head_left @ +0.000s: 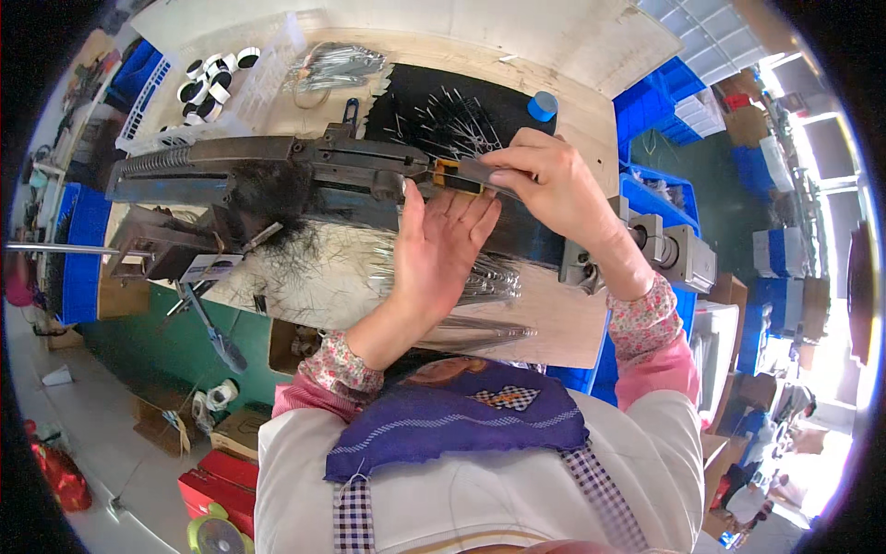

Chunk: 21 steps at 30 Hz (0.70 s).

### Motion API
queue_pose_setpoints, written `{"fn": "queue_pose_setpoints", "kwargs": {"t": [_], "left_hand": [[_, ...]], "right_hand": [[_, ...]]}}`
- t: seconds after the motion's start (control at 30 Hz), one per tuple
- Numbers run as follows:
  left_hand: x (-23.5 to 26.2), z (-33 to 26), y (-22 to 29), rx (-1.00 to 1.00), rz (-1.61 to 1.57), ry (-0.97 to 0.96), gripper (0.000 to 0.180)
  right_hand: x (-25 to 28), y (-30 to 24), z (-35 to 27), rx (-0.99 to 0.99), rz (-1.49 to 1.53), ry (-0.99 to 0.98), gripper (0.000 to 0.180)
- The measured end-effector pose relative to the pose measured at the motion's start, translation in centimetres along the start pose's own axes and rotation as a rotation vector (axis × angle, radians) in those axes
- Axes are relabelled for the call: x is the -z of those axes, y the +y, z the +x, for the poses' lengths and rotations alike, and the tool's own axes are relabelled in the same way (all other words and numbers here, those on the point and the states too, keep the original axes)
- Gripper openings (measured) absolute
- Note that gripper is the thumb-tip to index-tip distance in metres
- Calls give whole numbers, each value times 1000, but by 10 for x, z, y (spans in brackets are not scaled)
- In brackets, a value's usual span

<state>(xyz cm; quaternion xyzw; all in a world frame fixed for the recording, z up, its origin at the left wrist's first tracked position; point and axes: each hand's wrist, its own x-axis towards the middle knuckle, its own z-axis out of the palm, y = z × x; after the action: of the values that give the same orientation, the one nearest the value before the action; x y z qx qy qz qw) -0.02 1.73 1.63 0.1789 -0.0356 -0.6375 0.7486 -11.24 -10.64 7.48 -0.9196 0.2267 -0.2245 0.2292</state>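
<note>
— What are the hands doing?

— The right hand is pinched shut on a flat dark metal strip, pressing it along the top of the dark machine that lies across the desk. The left hand is spread open, palm up and fingers straight, just under the strip; whether it touches the strip I cannot tell.

— And where does the strip sit?

— At the right end of the machine, beside a small yellow part, over a black mat strewn with thin metal pins.

— Any containers?

— A white openwork basket at the far left of the desk holds black-and-white rolls of tape. Beside it lies a bundle of silvery wire pieces. A small blue cap stands at the mat's right edge. Blue plastic bins are stacked beyond the desk on the right; what they hold is too small to tell. More silvery rods lie in a heap beneath the left wrist.
</note>
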Motion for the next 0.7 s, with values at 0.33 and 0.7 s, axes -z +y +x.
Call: {"fn": "queue_pose_setpoints", "kwargs": {"t": [0.33,0.7], "left_hand": [[0,4,7,24,83,-70,70],[0,4,8,21,75,-43,72]], "right_hand": [[0,-1,3,188,-178,41,15],[-20,-13,5,353,-286,68,13]]}}
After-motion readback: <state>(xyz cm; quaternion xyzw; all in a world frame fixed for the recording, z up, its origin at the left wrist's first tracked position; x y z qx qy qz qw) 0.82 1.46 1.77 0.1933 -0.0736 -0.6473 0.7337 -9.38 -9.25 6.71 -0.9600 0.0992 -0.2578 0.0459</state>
